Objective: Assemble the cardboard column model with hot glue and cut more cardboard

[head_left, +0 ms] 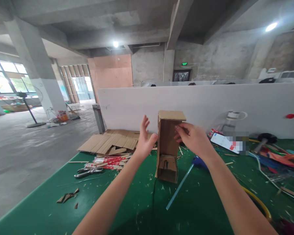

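Observation:
A tall cardboard structure [171, 115] stands upright on the green table, its front open, with a small box-like compartment at its foot. A dark thin piece sits inside that lower compartment, and a black cord runs down from the structure's base. My left hand [146, 140] is raised just left of it, fingers apart and holding nothing. At the upper right of the opening is my right hand [194, 137], its thumb and fingers bent together in a pinch. What lies between those fingertips, if anything, is too small to make out.
Flat cardboard sheets [107, 142], red-and-white packets of sticks [112, 161] and pliers [89, 172] lie left. A blue glue gun [198, 161] with its pale glue stick [180, 187] lies right of the structure. Farther right are a phone [226, 142] and yellow tape roll [262, 207]. A white partition [137, 104] stands behind.

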`<state>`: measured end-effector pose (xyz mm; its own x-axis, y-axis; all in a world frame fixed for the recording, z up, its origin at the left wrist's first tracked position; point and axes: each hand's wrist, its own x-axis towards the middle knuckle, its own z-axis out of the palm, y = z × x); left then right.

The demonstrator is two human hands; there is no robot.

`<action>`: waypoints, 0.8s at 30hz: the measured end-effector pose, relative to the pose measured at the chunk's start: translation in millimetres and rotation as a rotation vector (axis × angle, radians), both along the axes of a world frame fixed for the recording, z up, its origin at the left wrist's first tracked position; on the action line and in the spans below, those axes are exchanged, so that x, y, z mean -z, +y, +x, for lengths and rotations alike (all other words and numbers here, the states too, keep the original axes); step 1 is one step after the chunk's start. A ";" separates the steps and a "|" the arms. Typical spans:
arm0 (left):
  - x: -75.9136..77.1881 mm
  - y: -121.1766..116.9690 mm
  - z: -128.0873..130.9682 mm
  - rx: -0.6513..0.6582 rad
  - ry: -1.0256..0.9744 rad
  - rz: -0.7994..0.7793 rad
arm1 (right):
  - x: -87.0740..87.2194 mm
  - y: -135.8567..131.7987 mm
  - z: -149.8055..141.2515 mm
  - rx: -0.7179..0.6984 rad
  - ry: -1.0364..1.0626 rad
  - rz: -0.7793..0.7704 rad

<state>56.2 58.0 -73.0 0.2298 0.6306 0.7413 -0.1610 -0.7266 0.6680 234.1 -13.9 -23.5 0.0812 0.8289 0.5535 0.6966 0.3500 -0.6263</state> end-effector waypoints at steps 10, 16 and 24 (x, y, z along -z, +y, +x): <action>-59.0 -5.1 12.8 0.010 0.214 0.329 | -5.7 -8.9 -6.9 0.076 -0.158 0.040; -50.2 -2.5 28.1 -0.050 0.097 0.374 | -2.4 -5.3 -6.8 0.066 -0.174 0.081; -50.9 -3.3 24.5 -0.026 0.095 0.387 | -1.2 -5.4 -9.6 0.071 -0.226 0.144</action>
<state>80.7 54.7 -22.0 0.2962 0.3159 0.9014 -0.0895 -0.9304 0.3555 224.5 -19.2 -22.2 -0.0023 0.7368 0.6761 0.8390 0.3693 -0.3996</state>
